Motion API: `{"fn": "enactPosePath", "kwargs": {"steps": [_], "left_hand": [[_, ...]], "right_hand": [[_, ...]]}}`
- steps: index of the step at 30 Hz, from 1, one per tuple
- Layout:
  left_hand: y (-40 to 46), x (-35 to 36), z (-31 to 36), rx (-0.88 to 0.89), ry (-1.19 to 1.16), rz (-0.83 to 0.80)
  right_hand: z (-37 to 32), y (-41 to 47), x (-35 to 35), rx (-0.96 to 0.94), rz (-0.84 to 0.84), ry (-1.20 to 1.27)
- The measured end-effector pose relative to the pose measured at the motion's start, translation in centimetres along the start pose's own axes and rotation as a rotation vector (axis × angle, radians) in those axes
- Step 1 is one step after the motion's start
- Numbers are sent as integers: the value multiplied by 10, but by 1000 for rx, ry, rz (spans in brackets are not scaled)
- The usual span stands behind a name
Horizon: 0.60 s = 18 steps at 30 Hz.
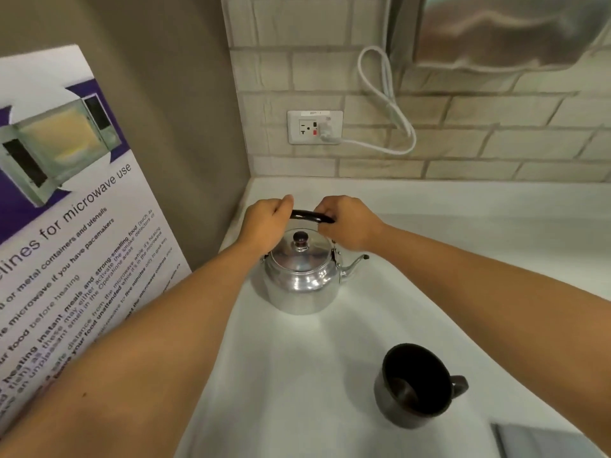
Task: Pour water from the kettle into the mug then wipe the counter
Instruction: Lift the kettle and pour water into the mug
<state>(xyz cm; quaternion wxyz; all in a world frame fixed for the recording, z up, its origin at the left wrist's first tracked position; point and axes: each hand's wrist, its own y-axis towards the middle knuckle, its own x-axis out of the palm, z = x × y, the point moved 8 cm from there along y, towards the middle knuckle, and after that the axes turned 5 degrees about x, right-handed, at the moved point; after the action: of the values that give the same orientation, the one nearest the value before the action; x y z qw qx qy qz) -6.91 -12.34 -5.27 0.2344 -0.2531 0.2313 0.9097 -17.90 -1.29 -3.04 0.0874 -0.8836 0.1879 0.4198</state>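
Note:
A shiny metal kettle stands on the white counter near the back left corner, spout pointing right, lid with a dark knob on top. My left hand and my right hand are both closed around its black arched handle, one at each end. A dark mug stands upright in the foreground to the right, handle pointing right; its inside is too dark to judge. A grey cloth lies at the bottom right corner.
A poster on microwave use leans against the left wall beside the counter. A wall socket with a white plug and looped cable sits on the tiled back wall. A metal fixture hangs at the upper right.

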Motion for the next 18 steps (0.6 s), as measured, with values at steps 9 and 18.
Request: {"fn": "enactPosePath", "kwargs": {"steps": [9, 18], "left_hand": [[-21, -22, 25, 14, -128, 183], [-69, -67, 86, 64, -235, 314]], "right_hand": [[34, -84, -33, -41, 134, 179], [143, -204, -13, 278, 283, 432]]}}
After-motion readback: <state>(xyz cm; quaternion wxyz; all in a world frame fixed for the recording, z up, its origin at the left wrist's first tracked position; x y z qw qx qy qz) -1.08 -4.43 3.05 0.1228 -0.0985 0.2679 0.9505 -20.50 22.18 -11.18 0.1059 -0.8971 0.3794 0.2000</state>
